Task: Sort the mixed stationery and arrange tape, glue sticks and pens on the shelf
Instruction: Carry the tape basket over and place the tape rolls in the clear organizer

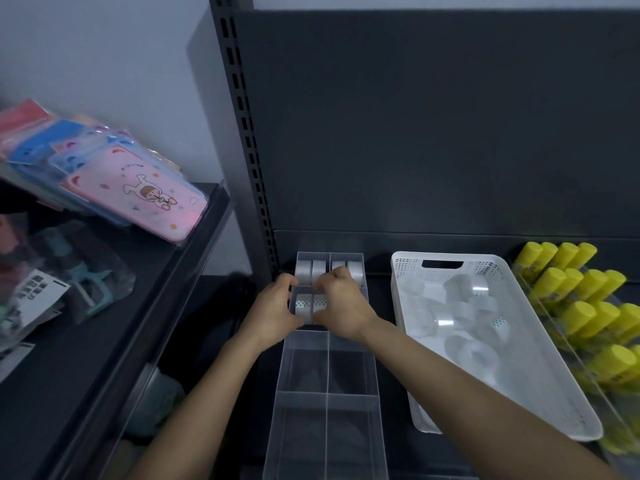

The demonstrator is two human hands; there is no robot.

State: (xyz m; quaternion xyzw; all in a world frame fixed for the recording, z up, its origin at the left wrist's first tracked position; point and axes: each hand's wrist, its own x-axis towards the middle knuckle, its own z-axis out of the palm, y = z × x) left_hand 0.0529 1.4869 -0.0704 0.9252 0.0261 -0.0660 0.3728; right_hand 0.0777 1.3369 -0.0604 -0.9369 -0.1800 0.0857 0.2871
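Snugly, two dotted tapes [309, 304] sit between both hands in the clear box [346, 427].
The left hand [273, 308] and right hand [343, 306] curl round them, second row, left side. Four plain tapes [320, 270] stand behind. A basket [554, 393] of tapes is beside, then glue sticks [571, 278].
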